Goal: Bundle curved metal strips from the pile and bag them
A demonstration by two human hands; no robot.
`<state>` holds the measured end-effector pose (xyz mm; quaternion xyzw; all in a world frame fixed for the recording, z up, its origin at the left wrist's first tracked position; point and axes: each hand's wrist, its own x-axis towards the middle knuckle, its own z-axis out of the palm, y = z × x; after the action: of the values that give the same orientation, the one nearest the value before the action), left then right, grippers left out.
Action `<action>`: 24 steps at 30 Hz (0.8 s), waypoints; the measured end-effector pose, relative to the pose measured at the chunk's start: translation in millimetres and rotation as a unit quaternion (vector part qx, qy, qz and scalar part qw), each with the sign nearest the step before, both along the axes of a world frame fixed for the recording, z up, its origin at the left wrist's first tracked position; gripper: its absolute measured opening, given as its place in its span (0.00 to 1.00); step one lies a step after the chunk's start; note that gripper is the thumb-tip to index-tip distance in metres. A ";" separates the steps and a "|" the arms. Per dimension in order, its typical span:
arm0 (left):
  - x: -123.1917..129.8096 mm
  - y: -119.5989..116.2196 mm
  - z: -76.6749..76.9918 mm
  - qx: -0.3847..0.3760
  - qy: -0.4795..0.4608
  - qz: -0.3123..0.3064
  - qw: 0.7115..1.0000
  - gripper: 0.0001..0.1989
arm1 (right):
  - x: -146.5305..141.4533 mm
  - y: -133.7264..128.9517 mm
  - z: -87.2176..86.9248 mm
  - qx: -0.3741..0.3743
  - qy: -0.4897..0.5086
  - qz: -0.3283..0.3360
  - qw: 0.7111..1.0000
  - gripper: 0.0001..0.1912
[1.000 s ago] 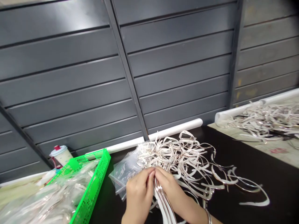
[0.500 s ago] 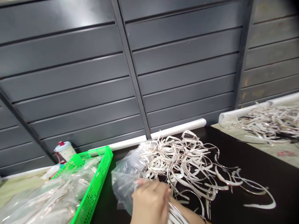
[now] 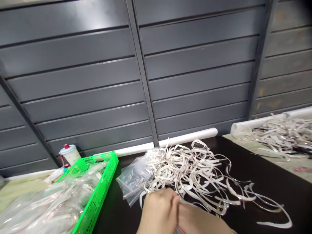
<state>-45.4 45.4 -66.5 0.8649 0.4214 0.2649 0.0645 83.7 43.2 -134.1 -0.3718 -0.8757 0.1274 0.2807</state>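
My left hand is closed at the bottom centre, its back towards me. Below it shows a bit of a clear zip-lock bag with a red line, and the hand grips it. My right forearm comes in from the lower right; its hand meets the left one, and its fingers are hidden behind it. Just beyond the hands lies a tangled heap of thin, curved white strips with metallic-looking edges. To its left, partly under it, is a stack of clear zip-lock bags.
A green plastic basket on the left holds filled clear bags. Behind it stands a cup with a red top. More strips are piled at the right. White tubes lie along the grey panel wall.
My hands have drawn slightly down towards me. The clear plastic beside my fingers has gone from there, and a red-lined bag edge now shows beneath them. The view has shifted slightly.
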 end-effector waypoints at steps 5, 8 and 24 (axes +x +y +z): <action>-6.2 1.9 17.1 -0.102 -0.071 0.051 0.991 0.15 | 14.5 -18.6 54.4 0.057 -0.071 0.008 0.996 0.08; -11.1 6.6 17.3 -0.102 -0.108 0.069 0.986 0.16 | 27.3 -23.4 75.1 0.072 0.011 -0.025 0.997 0.08; -48.4 44.4 15.2 -0.163 -0.245 0.107 0.950 0.17 | 51.5 -9.6 74.4 -0.027 0.036 -0.011 0.999 0.15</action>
<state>-93.8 89.7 -51.2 0.7010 0.5198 0.4016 0.2776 135.2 33.6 -59.7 -0.3845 -0.8569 0.1610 0.3032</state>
